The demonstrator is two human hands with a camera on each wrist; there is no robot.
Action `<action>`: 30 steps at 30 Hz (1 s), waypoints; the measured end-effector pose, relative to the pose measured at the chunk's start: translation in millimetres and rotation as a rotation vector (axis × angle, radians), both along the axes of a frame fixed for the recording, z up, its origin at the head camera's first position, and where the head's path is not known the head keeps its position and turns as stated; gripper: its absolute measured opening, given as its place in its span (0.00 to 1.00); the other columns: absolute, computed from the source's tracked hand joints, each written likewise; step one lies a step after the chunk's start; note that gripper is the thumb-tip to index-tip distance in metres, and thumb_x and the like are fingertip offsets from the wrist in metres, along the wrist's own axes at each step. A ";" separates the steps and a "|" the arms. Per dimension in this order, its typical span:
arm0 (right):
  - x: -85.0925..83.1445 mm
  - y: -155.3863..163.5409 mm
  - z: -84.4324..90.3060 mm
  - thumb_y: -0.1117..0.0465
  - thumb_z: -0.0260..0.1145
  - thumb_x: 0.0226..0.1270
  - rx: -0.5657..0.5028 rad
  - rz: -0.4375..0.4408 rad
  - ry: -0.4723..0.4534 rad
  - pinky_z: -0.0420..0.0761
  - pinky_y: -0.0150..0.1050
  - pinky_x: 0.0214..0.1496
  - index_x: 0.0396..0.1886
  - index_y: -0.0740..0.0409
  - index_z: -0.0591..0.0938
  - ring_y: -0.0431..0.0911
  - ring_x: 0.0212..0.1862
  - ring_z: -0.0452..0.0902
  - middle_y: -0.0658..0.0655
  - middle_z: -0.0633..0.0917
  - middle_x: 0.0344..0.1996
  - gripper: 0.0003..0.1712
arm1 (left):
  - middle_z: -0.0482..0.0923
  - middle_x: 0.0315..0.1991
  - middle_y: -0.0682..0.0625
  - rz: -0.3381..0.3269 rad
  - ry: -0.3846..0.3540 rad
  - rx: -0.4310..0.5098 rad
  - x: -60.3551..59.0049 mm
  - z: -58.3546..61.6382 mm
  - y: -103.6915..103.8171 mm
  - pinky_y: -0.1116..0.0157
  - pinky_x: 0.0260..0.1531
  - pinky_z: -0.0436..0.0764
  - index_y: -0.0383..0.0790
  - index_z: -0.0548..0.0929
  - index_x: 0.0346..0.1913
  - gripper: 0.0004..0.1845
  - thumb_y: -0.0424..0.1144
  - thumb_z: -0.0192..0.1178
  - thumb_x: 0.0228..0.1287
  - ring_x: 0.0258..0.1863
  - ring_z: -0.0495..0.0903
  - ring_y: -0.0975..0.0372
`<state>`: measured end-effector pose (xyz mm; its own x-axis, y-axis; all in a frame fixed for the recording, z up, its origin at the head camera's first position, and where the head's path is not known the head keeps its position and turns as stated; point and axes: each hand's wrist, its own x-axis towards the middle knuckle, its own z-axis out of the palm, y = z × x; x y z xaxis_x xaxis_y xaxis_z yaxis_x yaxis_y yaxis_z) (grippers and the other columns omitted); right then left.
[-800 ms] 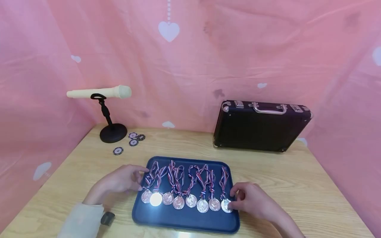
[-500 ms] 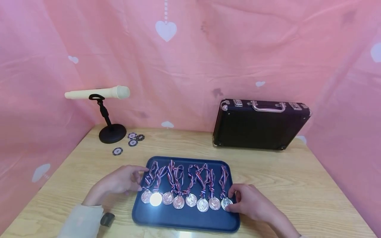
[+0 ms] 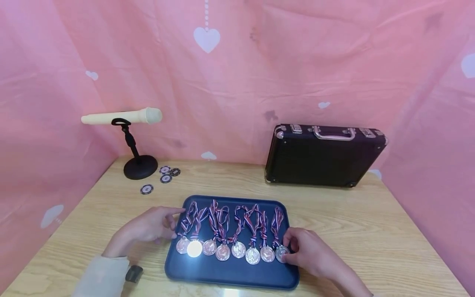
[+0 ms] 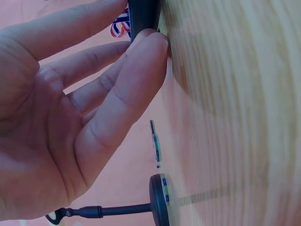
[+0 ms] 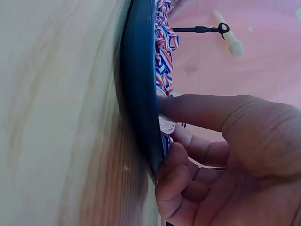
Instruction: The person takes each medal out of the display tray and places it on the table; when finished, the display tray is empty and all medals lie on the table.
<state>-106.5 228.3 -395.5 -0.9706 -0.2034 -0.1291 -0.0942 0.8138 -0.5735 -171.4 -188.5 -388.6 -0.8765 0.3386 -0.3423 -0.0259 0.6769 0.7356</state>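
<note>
- Medals lie in one row on the dark blue tray, lower centre of the head view; discs toward the bottom of the frame, striped ribbons bunched above them.
- Count: eight medals, eight ribbons, one tray.
- Rightmost medal is where the right hand works: thumb and fingers curled in and pinching its disc, at the tray's right edge. Right wrist view shows a finger laid over the disc and the thumb against the tray rim.
- Left hand is relaxed, holds nothing; straight fingertips touch the tray's left rim.
- Handling, as a guess: discs look like thin stiff metal, light, smooth and a bit slippery, not fragile. Ribbons are soft and limp and could tangle with neighbours.
- Best hold, likely: pinch the disc by its edge, or lift at the ribbon loop just above it.
- Others: one microphone on one black stand, upper left; four poker chips beside its base; one black case with a metal handle, upright, right of centre; one wooden table.
</note>
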 end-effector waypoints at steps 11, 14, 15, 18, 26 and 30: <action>1.9 -0.7 3.4 0.67 0.81 0.57 -0.014 0.002 -0.018 0.73 0.32 0.27 0.36 0.51 0.80 0.43 0.28 0.73 0.48 0.79 0.25 0.16 | 0.78 0.38 0.46 0.011 0.025 -0.023 2.4 1.4 4.9 0.62 0.23 0.82 0.39 0.74 0.76 0.40 0.22 0.71 0.59 0.24 0.76 0.56; 0.0 3.4 1.5 0.68 0.80 0.58 -0.079 0.031 -0.030 0.74 0.31 0.28 0.37 0.53 0.82 0.42 0.28 0.73 0.48 0.80 0.25 0.14 | 0.78 0.38 0.46 0.024 0.029 -0.047 2.8 2.1 5.6 0.62 0.24 0.82 0.40 0.75 0.76 0.40 0.23 0.71 0.59 0.24 0.77 0.56; -1.0 4.7 0.8 0.68 0.80 0.58 -0.103 0.036 -0.040 0.75 0.31 0.28 0.38 0.54 0.83 0.42 0.28 0.74 0.48 0.80 0.26 0.14 | 0.78 0.38 0.46 0.028 0.029 -0.057 2.8 2.2 5.6 0.62 0.25 0.82 0.41 0.75 0.76 0.40 0.23 0.72 0.59 0.24 0.77 0.56; -2.7 9.1 0.1 0.69 0.78 0.60 -0.188 0.057 -0.087 0.77 0.33 0.25 0.39 0.57 0.84 0.42 0.24 0.75 0.50 0.81 0.26 0.11 | 0.79 0.38 0.47 0.033 0.033 -0.074 2.9 2.0 6.0 0.61 0.26 0.83 0.41 0.75 0.76 0.40 0.23 0.72 0.59 0.25 0.78 0.56; -10.2 23.5 11.3 0.67 0.74 0.65 -0.403 0.016 -0.143 0.80 0.35 0.20 0.48 0.65 0.83 0.44 0.21 0.77 0.56 0.83 0.28 0.14 | 0.79 0.39 0.47 0.025 0.040 -0.063 3.2 0.0 5.9 0.60 0.25 0.84 0.40 0.74 0.76 0.40 0.22 0.72 0.59 0.25 0.78 0.56; -19.7 32.7 19.5 0.67 0.74 0.66 -0.432 -0.030 -0.086 0.80 0.36 0.20 0.53 0.68 0.82 0.44 0.20 0.77 0.58 0.83 0.28 0.18 | 0.79 0.40 0.47 0.029 0.032 -0.069 2.3 -0.7 6.1 0.60 0.26 0.84 0.41 0.74 0.76 0.41 0.22 0.72 0.58 0.25 0.78 0.56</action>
